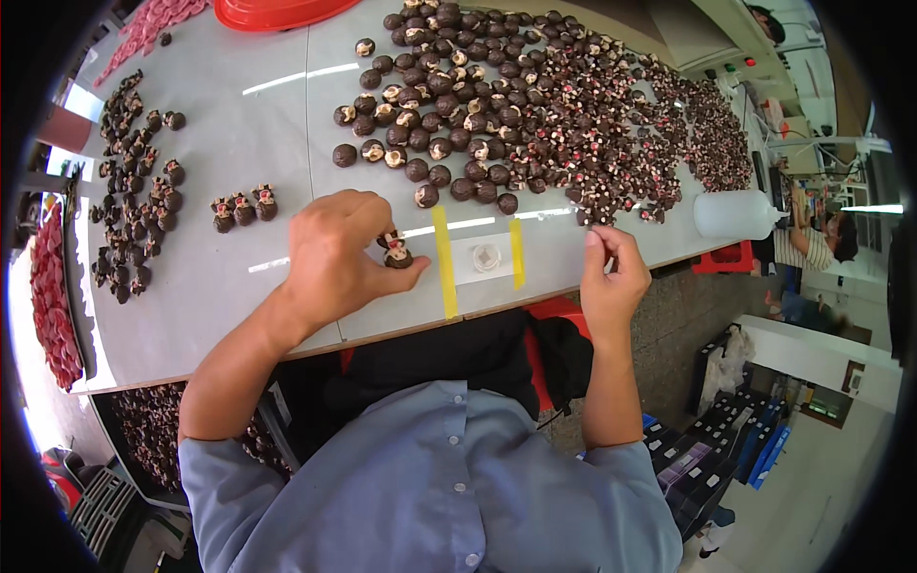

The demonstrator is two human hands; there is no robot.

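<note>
My left hand (334, 250) is closed, with a small dark brown figurine (395, 252) that has a pale face and red detail between thumb and fingers, just above the table. My right hand (614, 275) is pinched at the near edge of a heap of small dark pieces with red and white bits (611, 124); whatever is between its fingertips is too small to make out. Between my hands a round clear holder (486, 256) sits on a white patch, flanked by yellow tape strips (445, 263). Left of my left hand several finished-looking figurines (243, 209) stand in a short row.
Round dark brown balls (439, 110) with pale patches spread across the far middle. More figurines (138, 191) cluster at the left. A white bottle (734, 214) lies at the right edge, a red basin (282, 10) stands at the back, and a tray of red pieces (54, 301) is far left.
</note>
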